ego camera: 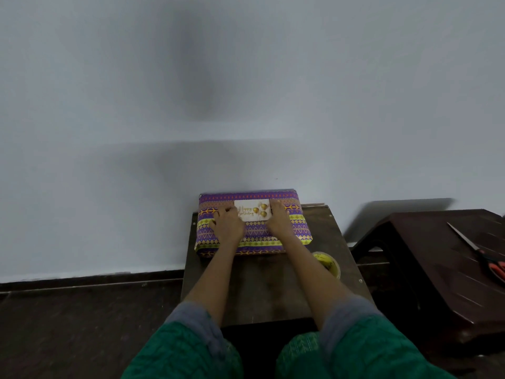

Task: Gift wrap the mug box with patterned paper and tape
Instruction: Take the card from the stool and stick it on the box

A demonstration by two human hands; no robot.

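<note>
Both hands point(226, 224) point(278, 218) flat, fingers relaxed, on wrapped box point(251, 236) — card point(252, 210) edges hidden.

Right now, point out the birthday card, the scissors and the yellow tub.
birthday card point(255, 211): head view, on its white face by the gold balloons.
scissors point(464, 240): head view, midway along the blade.
yellow tub point(329, 262): head view, on its visible rim.

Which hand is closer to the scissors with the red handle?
The right hand. It rests on the wrapped box beside the birthday card, on the side toward the scissors. The left hand rests on the box's far side.
</note>
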